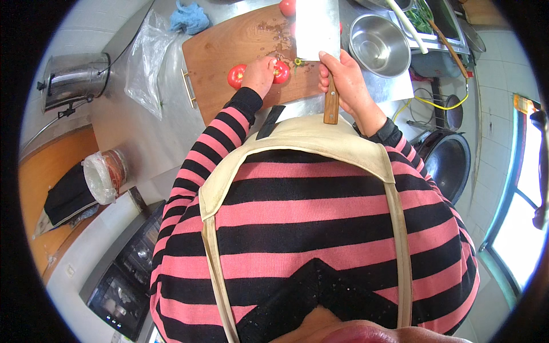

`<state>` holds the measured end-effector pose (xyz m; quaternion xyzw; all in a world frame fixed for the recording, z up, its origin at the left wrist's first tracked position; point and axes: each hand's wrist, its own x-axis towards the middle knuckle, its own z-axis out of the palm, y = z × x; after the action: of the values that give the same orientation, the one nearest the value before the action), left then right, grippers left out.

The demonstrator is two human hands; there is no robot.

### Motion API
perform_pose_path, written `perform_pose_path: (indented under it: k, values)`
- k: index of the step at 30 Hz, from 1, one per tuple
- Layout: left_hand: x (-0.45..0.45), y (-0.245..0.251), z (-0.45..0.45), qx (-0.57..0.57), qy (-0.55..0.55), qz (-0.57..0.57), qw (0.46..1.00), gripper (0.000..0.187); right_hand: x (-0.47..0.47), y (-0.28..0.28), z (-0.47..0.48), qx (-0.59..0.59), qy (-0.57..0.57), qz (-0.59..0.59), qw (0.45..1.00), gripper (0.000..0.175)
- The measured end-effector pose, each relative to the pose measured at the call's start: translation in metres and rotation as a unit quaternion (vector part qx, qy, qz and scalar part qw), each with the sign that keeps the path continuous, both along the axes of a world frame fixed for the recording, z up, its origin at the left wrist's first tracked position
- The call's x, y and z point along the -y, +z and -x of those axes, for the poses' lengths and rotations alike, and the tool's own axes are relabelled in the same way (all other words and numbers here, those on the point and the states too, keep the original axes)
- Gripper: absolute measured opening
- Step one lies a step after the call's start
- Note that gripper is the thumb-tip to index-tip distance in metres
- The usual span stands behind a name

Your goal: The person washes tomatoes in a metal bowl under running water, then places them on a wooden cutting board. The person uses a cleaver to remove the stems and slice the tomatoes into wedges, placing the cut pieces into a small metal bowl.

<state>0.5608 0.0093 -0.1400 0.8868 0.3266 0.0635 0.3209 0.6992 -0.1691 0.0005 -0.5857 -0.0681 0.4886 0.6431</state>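
Observation:
My right hand is closed on the wooden handle of a cleaver, its broad blade pointing away from me over the right part of a wooden cutting board. On the board's near side, my left hand rests on red tomato pieces; one cut piece shows at its right and another at its left. A green tomato stem lies just below the blade. At the far edge sits a red tomato, and more red shows behind the blade. Water drops wet the board.
A steel bowl stands right of the board, near a sink with leafy greens. Left of the board lie a clear plastic bag and a blue cloth. A bag-lined container is at the left; a wok is at the right.

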Motion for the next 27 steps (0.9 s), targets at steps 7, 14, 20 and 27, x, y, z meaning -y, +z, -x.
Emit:
perform_pose_path:
  k: [7, 14, 20, 27]
  values:
    - [0.002, 0.023, 0.002, 0.084, 0.070, 0.015, 0.994, 0.030, 0.000, -0.005, -0.003, 0.003, 0.000, 0.003, 1.000, 0.017]
    - [0.026, 0.099, 0.000, 0.222, 0.069, 0.458, 0.858, 0.030, -0.005, -0.003, 0.002, 0.016, 0.004, -0.001, 1.000, 0.017]
    - [0.004, 0.104, 0.035, 0.201, 0.106, 0.484, 0.845, 0.023, -0.007, -0.004, 0.003, 0.043, 0.005, 0.002, 0.999, 0.014]
    - [-0.102, 0.055, 0.184, 0.222, 0.353, 0.186, 0.890, 0.027, 0.006, -0.003, -0.006, 0.057, -0.022, 0.043, 0.997, 0.014]
